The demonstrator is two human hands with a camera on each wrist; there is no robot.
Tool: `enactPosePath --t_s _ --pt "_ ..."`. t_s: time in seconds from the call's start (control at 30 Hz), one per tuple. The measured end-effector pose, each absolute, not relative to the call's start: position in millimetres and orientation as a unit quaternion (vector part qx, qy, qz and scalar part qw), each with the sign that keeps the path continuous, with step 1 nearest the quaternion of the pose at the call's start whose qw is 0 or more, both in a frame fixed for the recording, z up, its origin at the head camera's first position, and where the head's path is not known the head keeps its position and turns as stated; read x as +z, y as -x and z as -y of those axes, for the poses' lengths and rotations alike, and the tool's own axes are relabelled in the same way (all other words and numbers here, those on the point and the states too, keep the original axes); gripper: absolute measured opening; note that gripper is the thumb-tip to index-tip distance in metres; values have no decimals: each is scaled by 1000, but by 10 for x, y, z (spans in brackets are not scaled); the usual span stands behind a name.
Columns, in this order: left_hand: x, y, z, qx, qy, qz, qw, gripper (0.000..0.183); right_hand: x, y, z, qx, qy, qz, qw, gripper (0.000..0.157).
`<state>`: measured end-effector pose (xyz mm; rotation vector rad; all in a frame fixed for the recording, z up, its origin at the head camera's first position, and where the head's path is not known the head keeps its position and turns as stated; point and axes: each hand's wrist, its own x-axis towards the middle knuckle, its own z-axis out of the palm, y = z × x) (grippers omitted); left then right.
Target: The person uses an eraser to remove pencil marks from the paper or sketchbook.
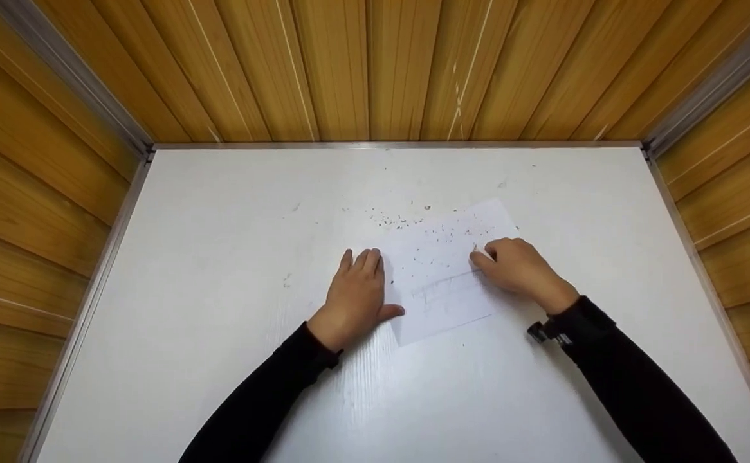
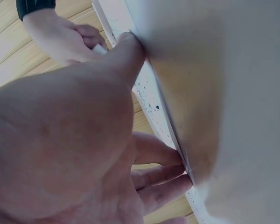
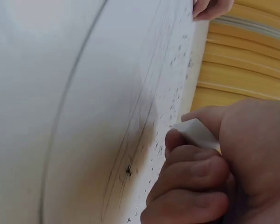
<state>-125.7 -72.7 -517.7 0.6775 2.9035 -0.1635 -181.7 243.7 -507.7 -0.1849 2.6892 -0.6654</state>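
A: Hands?
B: Right hand (image 1: 518, 267) pinches an eraser (image 3: 198, 134); left hand (image 1: 356, 297), fingers straight, touches the paper (image 1: 439, 283) between them.
A: Risk?
B: Could crease; hard rubbing against an edge-only hold; right wrist view shows the eraser plainly; head view mostly hides it.

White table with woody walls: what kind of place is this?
Probably a small work booth, though I can't be sure. Wood-look panels stand along three sides of the white table, metal strips run up the back corners, and a sheet of paper lies on top.
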Motion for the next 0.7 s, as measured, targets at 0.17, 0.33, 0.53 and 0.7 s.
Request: enactPosePath --t_s 0.17,0.33,0.53,0.7 --pt "-5117 1284 769 -40 -232 -967 96 104 -5059 1663 -2368 -232 82 -951 188 45" --pt "-5114 1240 751 -17 -227 -969 98 92 -5082 1601 -2297 -236 86 -950 186 38" --pt "-5104 1218 716 -23 -240 -967 87 99 -5108 1527 -2061 -260 103 -941 189 38" --pt "-5077 1277 753 -21 -235 -966 106 105 -5126 1513 -1878 -261 116 -940 188 35"
